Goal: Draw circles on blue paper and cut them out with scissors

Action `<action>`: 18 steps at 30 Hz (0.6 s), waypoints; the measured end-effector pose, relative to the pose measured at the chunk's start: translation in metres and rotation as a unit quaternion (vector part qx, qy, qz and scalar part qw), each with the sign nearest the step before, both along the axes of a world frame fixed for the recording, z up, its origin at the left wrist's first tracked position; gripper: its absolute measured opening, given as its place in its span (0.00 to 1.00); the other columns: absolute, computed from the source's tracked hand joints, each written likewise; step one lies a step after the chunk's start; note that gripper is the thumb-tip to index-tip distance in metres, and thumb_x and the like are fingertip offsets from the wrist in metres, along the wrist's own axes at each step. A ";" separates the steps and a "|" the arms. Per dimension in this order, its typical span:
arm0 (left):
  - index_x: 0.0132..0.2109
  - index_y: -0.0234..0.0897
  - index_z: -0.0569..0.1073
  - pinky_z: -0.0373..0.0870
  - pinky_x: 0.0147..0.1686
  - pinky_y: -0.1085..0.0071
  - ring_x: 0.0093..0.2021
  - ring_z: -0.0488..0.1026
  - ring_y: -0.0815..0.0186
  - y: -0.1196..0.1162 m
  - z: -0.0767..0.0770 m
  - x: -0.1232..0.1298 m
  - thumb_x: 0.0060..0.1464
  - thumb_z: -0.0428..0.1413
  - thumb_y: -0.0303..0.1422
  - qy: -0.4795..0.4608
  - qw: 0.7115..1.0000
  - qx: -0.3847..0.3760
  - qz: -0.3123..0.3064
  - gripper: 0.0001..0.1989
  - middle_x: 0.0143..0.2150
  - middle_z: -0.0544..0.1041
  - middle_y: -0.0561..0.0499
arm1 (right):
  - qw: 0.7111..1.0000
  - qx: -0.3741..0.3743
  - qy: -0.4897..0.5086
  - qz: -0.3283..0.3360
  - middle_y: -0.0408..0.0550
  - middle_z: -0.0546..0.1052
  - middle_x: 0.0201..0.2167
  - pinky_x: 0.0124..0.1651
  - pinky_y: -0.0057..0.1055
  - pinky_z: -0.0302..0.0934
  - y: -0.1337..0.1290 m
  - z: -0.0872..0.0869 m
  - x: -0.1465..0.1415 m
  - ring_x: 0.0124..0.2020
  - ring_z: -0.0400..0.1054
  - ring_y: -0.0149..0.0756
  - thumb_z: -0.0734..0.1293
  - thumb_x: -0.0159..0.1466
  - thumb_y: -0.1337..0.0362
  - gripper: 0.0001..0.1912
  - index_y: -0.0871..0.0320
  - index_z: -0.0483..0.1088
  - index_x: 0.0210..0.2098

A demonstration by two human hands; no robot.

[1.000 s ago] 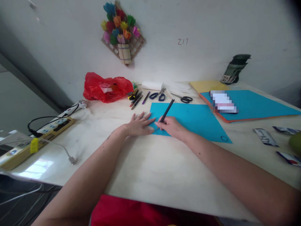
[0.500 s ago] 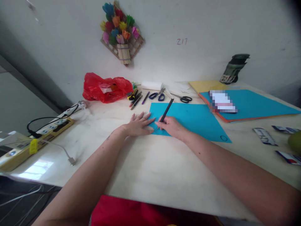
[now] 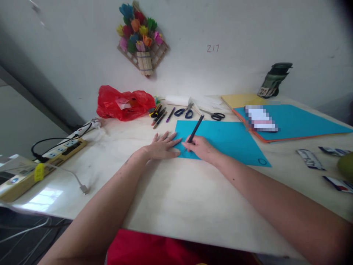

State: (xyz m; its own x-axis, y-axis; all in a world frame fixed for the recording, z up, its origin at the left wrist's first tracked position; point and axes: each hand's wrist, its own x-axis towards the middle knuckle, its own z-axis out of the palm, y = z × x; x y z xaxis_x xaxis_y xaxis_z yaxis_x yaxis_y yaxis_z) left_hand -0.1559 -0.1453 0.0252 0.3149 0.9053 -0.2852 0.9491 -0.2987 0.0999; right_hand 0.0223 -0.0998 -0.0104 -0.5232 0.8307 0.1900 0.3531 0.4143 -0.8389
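A blue sheet of paper (image 3: 226,140) lies on the pale table, with a small circle drawn in its lower right corner. My left hand (image 3: 162,146) rests flat, fingers spread, over the sheet's left edge. Pinched in my right hand (image 3: 200,148) is a black pen (image 3: 196,128), tilted up to the right, its tip down at the paper near my left thumb. Faint lines show on the paper around the tip.
Behind the sheet lie two pairs of scissors (image 3: 184,111), several markers (image 3: 159,119) and a red plastic bag (image 3: 124,105). A phone (image 3: 261,118) sits on stacked coloured paper (image 3: 300,119) at right. A power strip (image 3: 60,150) and cable are at left.
Slightly more drawn line shows on the paper by the pen tip. Both hands have stayed in nearly the same place.
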 end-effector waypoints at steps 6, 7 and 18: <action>0.62 0.50 0.40 0.24 0.53 0.46 0.61 0.25 0.52 0.001 0.000 0.000 0.49 0.35 0.57 0.005 1.000 0.000 0.000 0.36 0.64 0.30 0.57 | 1.000 0.003 0.003 -0.001 0.42 0.69 0.19 0.27 0.25 0.57 -0.001 0.002 0.000 0.22 0.64 0.28 0.62 0.55 0.58 0.09 0.58 0.65 0.26; 0.62 0.50 0.40 0.24 0.53 0.46 0.61 0.25 0.52 0.001 0.000 0.000 0.49 0.35 0.57 0.004 1.000 0.001 0.000 0.36 0.64 0.30 0.57 | 1.000 0.003 0.004 -0.002 0.42 0.69 0.19 0.27 0.25 0.57 -0.001 0.002 0.000 0.22 0.64 0.28 0.62 0.55 0.58 0.09 0.58 0.65 0.26; 0.62 0.50 0.40 0.24 0.53 0.45 0.61 0.25 0.52 0.000 0.000 0.000 0.49 0.36 0.57 0.000 1.000 0.002 -0.003 0.36 0.64 0.31 0.56 | 1.000 0.005 0.011 -0.006 0.43 0.70 0.19 0.27 0.25 0.57 -0.001 0.001 -0.001 0.23 0.64 0.29 0.62 0.55 0.58 0.10 0.58 0.65 0.26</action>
